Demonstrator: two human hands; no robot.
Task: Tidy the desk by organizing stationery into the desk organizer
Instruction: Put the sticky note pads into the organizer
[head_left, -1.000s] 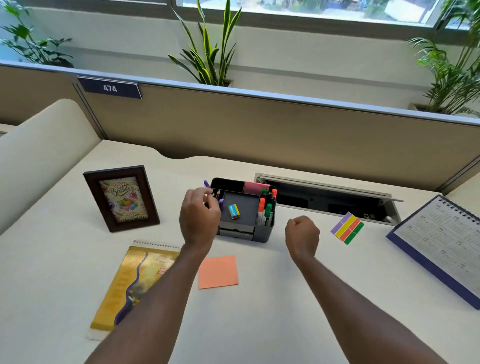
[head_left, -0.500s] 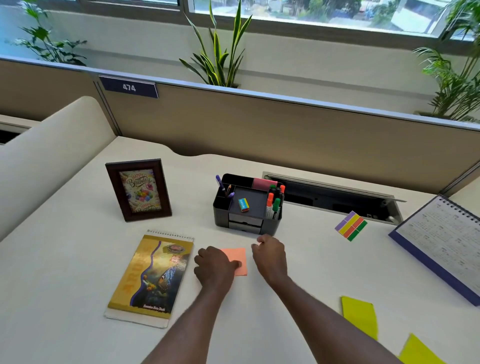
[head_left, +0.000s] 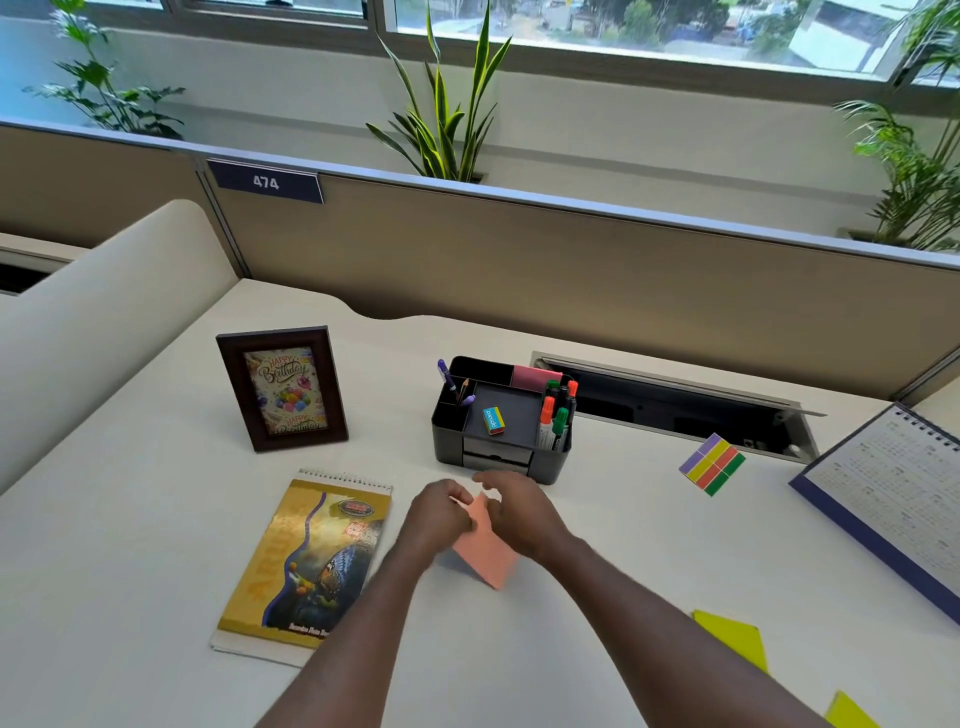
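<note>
Surface: white desk (head_left: 156, 519), its near edge outside the view.

Calendar (head_left: 893, 499), spiral-bound, well to the right of the grip, cut off by the right edge; print too small to read.

Notebook (head_left: 306, 561), gold cover, flat, just left of the grip; its near right corner is hidden under the left forearm.

Photo frame (head_left: 283, 387), upright, beyond and to the left of the grip.

Desk organizer (head_left: 447, 441), dark, directly beyond the grip, near the fingertips but apart. It holds markers (head_left: 553, 426) on the right, purple pens (head_left: 447, 374) on the left and an eraser (head_left: 493, 420) on the middle lid.

Orange sticky note (head_left: 485, 553), at the grip itself, tilted, lower corner pointing towards the person. Its upper edge is hidden behind both hands; whether the lower corner touches the desk cannot be told.

Yellow notes (head_left: 737, 639), two, nearer than the grip and to its right; the nearer one is cut off by the bottom edge.

Striped flag pad (head_left: 711, 464), right of the grip, well apart.

Left hand (head_left: 441, 514), fingers curled, pinches the note's left upper edge. Right hand (head_left: 519, 514), fingers curled over the top, holds the right edge. Knuckles up, forearms converging.
</note>
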